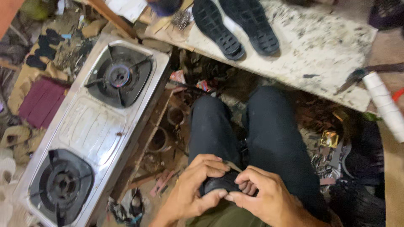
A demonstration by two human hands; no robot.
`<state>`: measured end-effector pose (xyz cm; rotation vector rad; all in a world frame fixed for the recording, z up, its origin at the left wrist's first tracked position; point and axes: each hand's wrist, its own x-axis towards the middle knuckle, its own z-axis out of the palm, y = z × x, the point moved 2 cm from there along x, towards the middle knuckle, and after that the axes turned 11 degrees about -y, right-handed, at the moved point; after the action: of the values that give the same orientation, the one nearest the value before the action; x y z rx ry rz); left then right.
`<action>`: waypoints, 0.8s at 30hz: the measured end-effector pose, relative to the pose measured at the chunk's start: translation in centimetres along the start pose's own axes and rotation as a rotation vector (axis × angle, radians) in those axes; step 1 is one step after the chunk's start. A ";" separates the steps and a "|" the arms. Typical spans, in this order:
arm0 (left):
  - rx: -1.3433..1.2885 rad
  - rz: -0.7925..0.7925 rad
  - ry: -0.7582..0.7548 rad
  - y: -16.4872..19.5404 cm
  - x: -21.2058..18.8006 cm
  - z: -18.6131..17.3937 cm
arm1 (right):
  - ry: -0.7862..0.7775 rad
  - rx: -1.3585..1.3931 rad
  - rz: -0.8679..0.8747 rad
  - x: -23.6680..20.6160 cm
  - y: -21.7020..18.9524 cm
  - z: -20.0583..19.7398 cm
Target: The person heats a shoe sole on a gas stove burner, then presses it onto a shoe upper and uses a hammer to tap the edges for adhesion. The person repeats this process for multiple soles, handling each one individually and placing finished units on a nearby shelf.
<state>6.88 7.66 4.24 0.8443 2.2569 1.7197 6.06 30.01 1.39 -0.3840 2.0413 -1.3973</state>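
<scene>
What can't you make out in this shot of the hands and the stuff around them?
Head view only:
- Dark object: mostly wrapped by the left hand and right hand; its kind is unclear.
- Near burner of the steel stove: too dim to tell if lit.
- White roll: cut off by the right edge.
- Black soles on the speckled board: tops cut off by the upper edge.

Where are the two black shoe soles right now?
In the head view, the two black shoe soles lie tread-up, side by side, at the top centre on the speckled white board, right of the two-burner gas stove.
</scene>
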 end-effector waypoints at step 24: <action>0.095 -0.230 0.167 -1.5 -6.4 3.1 | -0.001 -0.431 -0.308 0.0 0.0 2.1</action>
<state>13.10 6.49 0.63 0.4496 2.4490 1.6438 7.44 28.45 0.88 -0.9142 2.3526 -1.1074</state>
